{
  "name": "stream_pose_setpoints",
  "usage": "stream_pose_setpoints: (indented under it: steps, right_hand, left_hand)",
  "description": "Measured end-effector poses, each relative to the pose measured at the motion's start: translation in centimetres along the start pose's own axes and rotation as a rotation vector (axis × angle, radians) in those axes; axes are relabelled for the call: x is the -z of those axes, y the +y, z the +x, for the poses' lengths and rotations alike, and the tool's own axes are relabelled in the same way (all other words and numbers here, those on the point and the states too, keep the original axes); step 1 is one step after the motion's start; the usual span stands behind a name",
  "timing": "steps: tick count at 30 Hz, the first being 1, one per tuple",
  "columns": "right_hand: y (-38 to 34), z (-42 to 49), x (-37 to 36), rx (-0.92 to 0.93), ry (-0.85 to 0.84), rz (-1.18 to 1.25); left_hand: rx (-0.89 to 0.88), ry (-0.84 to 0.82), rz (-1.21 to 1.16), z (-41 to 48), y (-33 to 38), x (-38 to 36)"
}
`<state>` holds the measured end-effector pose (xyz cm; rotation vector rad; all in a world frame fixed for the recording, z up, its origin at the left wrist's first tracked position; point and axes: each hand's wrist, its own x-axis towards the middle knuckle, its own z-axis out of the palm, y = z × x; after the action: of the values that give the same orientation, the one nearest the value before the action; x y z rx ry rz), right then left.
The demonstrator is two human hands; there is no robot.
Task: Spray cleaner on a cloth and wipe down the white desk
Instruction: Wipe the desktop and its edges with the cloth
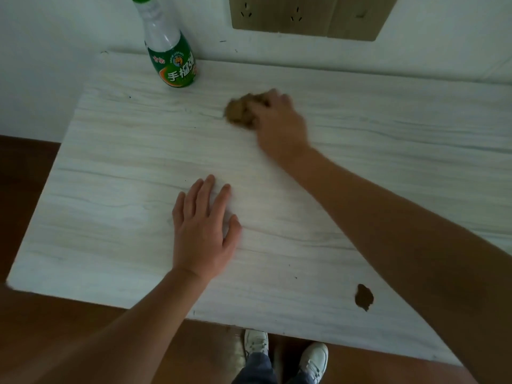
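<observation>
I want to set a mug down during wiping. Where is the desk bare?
Bare desk: the left strip between the green-labelled bottle and the left hand, and the far right beyond the right hand gripping the brown cloth. Busy: between the hands.

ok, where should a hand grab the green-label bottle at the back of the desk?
Probably grip the bottle round its clear narrowed neck above the green label, coming from the front. It stands upright close to the wall, so the near side is free.
</observation>
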<state>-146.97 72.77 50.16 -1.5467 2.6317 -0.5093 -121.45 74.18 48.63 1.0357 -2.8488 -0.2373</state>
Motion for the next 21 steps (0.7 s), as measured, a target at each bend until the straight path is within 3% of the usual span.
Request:
stream_pose_setpoints:
  steps: [4,7,10,15,17,21]
  right_hand:
    - [7.8,2.9,2.5,-0.337,0.059,-0.087]
    - [9.1,2.8,3.2,-0.325,0.061,-0.131]
    - [5.9,0.5,2.7,-0.184,0.031,-0.07]
    - [0.4,-7.0,1.5,0.359,-0.06,0.054]
    - [1.2,-7.4,1.9,0.435,-0.059,0.068]
    - [5.3,-4.6,2.7,0.076,0.102,0.085]
  left_hand:
    - [-0.008,0.021,-0.012,0.0,-0.1,-0.2]
    - [-0.004,0.013,-0.019,0.0,0.0,-0.1]
    - [0.001,0.007,-0.022,0.0,0.1,0.1]
    - [0.006,-0.007,-0.008,0.1,0.2,0.1]
    - [0.004,-0.013,0.001,0.1,0.1,0.0]
    - [-0.002,0.002,0.002,0.1,0.1,0.0]
